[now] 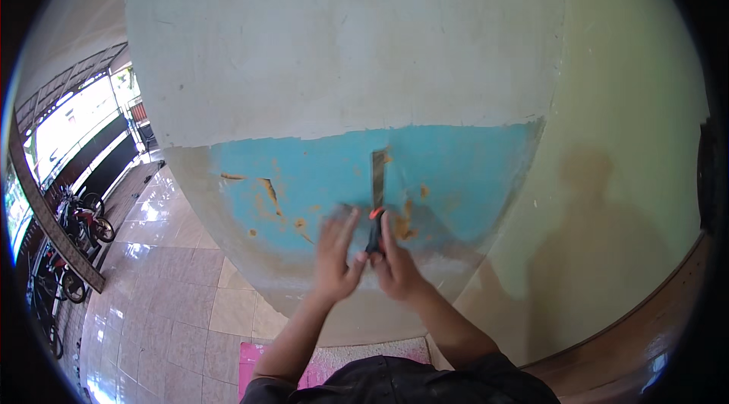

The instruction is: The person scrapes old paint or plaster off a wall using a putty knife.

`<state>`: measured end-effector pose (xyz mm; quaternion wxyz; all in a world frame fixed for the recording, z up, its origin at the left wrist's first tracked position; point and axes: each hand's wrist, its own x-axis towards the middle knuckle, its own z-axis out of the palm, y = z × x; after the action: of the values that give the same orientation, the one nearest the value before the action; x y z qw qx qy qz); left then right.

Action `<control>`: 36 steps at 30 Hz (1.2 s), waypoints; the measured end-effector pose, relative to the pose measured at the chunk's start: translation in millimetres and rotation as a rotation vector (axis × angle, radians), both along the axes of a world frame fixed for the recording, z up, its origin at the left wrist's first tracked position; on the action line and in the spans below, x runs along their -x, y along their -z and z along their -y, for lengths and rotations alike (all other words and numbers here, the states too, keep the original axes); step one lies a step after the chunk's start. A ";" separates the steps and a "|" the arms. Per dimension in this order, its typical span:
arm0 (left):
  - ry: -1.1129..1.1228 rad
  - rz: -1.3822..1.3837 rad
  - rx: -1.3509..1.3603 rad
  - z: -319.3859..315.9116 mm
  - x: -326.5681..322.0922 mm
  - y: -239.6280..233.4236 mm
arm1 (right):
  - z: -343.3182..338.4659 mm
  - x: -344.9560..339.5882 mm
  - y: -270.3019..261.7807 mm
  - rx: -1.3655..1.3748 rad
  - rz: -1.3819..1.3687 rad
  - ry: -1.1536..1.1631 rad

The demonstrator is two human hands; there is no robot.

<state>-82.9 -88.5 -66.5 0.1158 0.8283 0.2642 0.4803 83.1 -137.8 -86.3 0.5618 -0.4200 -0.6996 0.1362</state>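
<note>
A flat-bladed hand tool (378, 179) with a black and orange handle points up in front of the wall. My right hand (398, 273) grips its handle, the thumb side along it. Just left of the handle, my left hand (336, 253) is raised with its fingers extended and slightly blurred. Its thumb is close to the handle's lower end; whether they touch, I cannot tell. Behind both hands lies a turquoise painted patch (324, 159) of wall. Cracks (270, 193) and chipped spots (404, 227) in it expose a brownish-yellow layer.
Above the patch the wall (342, 51) is greyish white. A yellow-green wall (615, 91) adjoins on the right, above a brown wooden surface (626, 324). A pink mat (302, 372) lies on the tiled floor (176, 301) below me. Motorcycles (85, 222) stand beyond a slanting post (51, 216) at left.
</note>
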 end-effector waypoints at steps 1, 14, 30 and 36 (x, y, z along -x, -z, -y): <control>0.212 0.132 0.201 12.2 -4.1 4.1 | 0.2 8.8 12.4 0.048 0.003 -0.142; -0.361 0.327 0.014 -8.7 46.9 -2.8 | -31.1 -49.2 -71.0 -0.639 0.283 0.203; -0.388 0.371 0.071 -46.8 69.0 -8.3 | -99.8 -50.5 -166.1 -1.012 0.429 0.769; -0.433 0.397 0.030 -47.5 85.2 -63.8 | -101.1 -50.2 -165.8 -1.019 0.447 0.793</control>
<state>-168.1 -40.9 -2.6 0.0722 0.6408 0.4139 0.6426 133.3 -36.7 79.5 0.5388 -0.3456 -0.5689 -0.5164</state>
